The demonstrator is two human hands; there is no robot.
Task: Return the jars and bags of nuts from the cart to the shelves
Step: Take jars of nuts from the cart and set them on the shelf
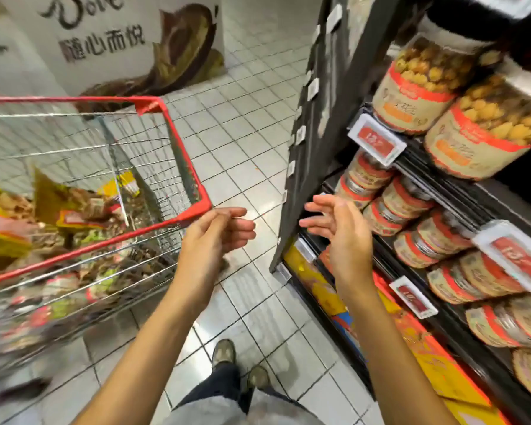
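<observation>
A wire shopping cart (178,142) with a red rim stands at my left, blurred, and holds several bags of nuts (74,216) in yellow, red and green packaging. Dark shelves (334,118) on my right carry large jars of nuts (417,84) on an upper level and rows of smaller red-labelled jars (405,200) below. My left hand (218,231) hovers just right of the cart's near corner, fingers loosely curled, holding nothing. My right hand (341,228) is open with fingers spread, in front of the shelf's end, empty.
White price tags (377,139) clip to the shelf edges. Yellow and orange boxes (319,280) fill the bottom shelf. A white display stand (120,41) with a chocolate picture is beyond the cart. Tiled floor (242,133) runs between cart and shelves; my shoes (224,354) are below.
</observation>
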